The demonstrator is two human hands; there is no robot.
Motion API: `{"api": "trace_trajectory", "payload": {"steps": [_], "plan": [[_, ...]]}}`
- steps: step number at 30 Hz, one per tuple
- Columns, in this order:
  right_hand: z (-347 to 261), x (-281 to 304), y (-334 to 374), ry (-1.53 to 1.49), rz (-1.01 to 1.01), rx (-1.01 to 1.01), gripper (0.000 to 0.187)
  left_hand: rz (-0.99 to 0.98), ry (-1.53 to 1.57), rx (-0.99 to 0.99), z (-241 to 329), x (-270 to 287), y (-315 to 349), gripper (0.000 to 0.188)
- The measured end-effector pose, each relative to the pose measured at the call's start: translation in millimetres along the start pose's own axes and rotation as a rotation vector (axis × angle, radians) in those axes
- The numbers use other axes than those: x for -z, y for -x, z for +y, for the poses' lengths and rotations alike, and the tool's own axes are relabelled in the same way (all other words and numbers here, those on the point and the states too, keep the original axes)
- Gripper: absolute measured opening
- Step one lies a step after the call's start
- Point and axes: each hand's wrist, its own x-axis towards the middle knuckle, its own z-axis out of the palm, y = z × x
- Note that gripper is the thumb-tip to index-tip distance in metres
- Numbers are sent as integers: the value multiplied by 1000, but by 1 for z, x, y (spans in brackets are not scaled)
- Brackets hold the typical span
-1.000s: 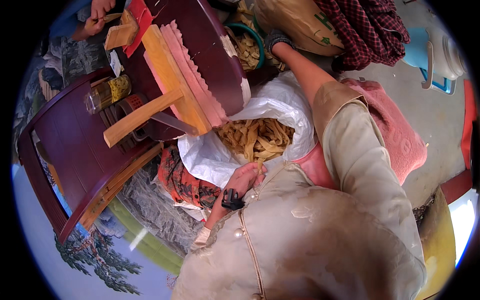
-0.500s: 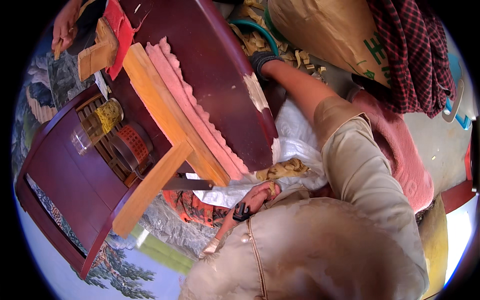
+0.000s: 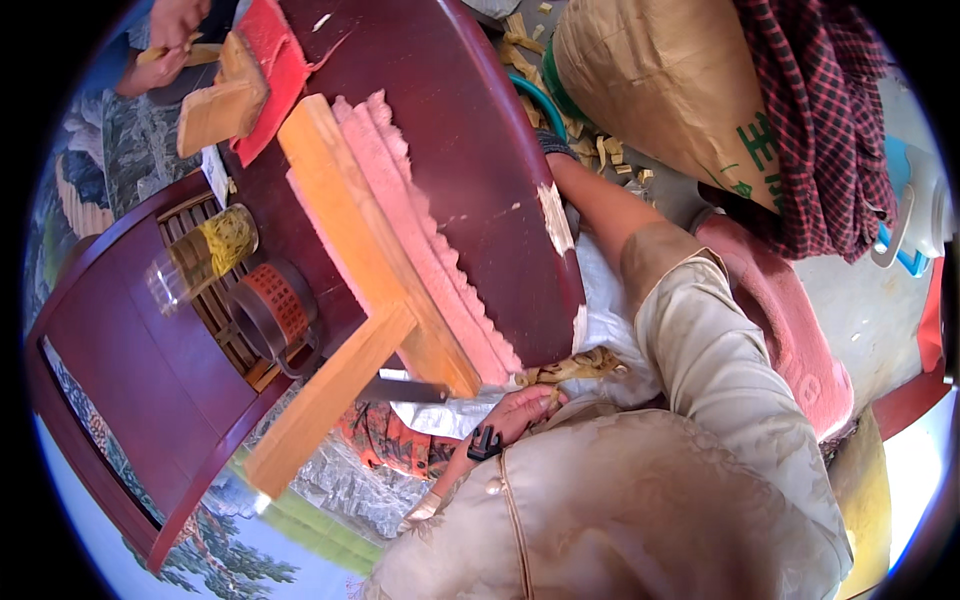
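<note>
Okay, the view has swung since a second ago. The dark red table now covers most of the white sack, which lay wide open before. Only a small bunch of the yellowish strips pokes out under the table's edge.

My left hand sits just beside that bunch, fingers curled shut around the handle of the knife. The blade points out to the left, beneath the orange wooden plank. As I read it, the cutting end has come closer to the strips.

My right hand was plain to see earlier. Now it reaches up past the far table edge in a dark glove and is mostly hidden, so I can't tell whether it's spread or gripping. It's near the loose chips by the green basin.

Around me, a pink saw-edged strip runs along the plank. A glass jar and a roll with an orange lining sit on the slatted shelf. The brown sack has a checked cloth over it, and another person's hands are working top left. The table overhang blocks my sight of the sack.
</note>
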Motion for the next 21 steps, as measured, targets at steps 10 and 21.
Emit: {"api": "trace_trajectory", "payload": {"steps": [10,21], "plan": [[28,54,98,286,241,7,41,187,347,-285,-3,-25,20,18],[-36,112,309,497,240,178,37,16,518,-930,-13,-27,62,28]]}}
